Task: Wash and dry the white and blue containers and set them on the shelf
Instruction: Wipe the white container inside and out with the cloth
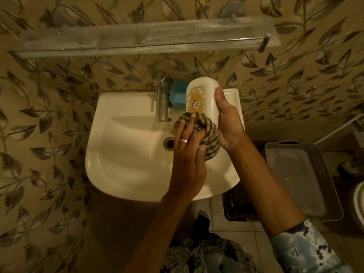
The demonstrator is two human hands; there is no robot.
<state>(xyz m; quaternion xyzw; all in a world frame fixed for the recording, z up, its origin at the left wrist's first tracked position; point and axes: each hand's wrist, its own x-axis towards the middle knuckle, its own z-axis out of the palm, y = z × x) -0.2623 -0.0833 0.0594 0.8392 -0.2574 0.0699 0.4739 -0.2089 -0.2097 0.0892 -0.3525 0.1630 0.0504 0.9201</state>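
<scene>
My right hand (228, 123) holds a white container (204, 95) with a gold label upright over the right side of the sink (122, 154). A striped cloth (208, 134) is bunched against the container's lower end, gripped by my left hand (187, 146), which wears a ring. Behind the white container, a blue container (177, 94) rests on the sink's back ledge beside the tap. Above, a long glass shelf (137, 39) runs along the wall with nothing on it.
A metal tap (162, 99) stands at the sink's back middle, and the drain (169, 143) lies just left of my left hand. A grey plastic tray (295, 180) sits on a dark stand at the right. Leaf-patterned tiles cover the wall.
</scene>
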